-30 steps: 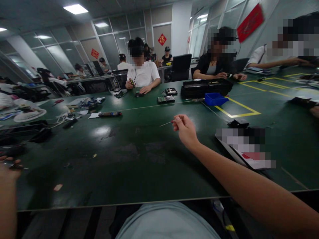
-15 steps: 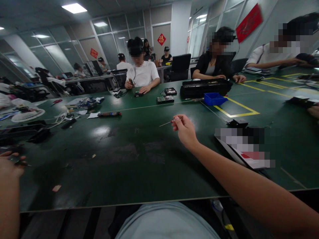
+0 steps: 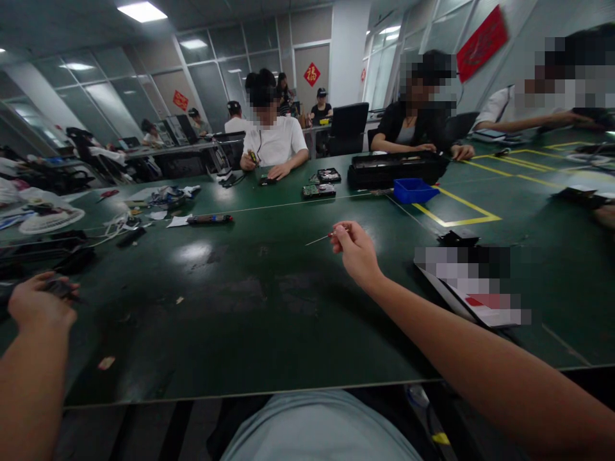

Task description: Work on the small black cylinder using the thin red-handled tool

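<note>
Now our right hand (image 3: 356, 253) pinches a thin screwdriver (image 3: 323, 237) by its reddish handle, shaft pointing to nine o'clock above the green table (image 3: 269, 320). We judge it light, stiff and slim (apt to roll in the fingers), best gripped at the handle. Our left hand (image 3: 38, 304), at nine o'clock, closes on a small dark part (image 3: 60, 288).

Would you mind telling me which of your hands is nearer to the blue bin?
Right. The right hand is just in front of the blue bin; the left hand is far off at the table's left side.
</note>
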A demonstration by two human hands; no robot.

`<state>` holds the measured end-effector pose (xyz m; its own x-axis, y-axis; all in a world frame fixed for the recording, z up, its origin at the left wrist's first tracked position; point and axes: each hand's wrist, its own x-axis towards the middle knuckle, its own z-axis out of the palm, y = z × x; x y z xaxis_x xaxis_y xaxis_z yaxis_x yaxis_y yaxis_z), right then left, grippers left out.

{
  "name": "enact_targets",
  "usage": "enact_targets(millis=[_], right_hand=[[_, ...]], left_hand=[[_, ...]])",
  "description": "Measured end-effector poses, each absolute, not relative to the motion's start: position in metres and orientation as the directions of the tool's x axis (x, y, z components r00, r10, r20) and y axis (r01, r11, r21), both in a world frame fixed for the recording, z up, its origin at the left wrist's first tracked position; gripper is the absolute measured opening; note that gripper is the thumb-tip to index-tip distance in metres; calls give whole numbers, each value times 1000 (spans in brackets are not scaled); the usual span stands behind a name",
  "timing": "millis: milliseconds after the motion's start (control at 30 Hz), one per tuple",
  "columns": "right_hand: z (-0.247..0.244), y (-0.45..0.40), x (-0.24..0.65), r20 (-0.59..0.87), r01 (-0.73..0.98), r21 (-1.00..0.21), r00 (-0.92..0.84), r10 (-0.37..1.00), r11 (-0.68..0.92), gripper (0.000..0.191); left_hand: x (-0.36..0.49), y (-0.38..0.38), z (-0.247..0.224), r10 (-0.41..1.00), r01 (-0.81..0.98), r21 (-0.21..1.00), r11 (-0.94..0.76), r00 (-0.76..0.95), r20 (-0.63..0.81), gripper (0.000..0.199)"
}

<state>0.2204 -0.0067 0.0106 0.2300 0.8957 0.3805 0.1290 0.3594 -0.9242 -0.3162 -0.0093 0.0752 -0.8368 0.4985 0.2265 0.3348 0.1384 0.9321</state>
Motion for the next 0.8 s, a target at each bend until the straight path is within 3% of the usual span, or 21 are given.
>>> enact_targets(millis=[100, 200, 467, 667, 800], right_hand=[[11, -7, 220, 373, 158, -925, 206, 904, 346, 22], [12, -8, 220, 354, 220, -923, 169, 920, 315, 26], [16, -13, 220, 345, 350, -891, 109, 932, 289, 33], [17, -15, 219, 344, 381, -877, 75, 936, 292, 33], [16, -16, 216, 361, 307, -894, 62, 930, 327, 29]], left_hand=[[-296, 3, 77, 531, 120, 992, 49, -844, 76, 14], [-268, 19, 77, 644, 133, 991, -7, -758, 106, 29], [-167, 36, 70, 958, 47, 992, -115, -260, 124, 20], [-93, 34, 55, 990, 221, 965, -144, 47, 136, 45], [-49, 25, 46, 972, 330, 929, -169, 209, 103, 50]])
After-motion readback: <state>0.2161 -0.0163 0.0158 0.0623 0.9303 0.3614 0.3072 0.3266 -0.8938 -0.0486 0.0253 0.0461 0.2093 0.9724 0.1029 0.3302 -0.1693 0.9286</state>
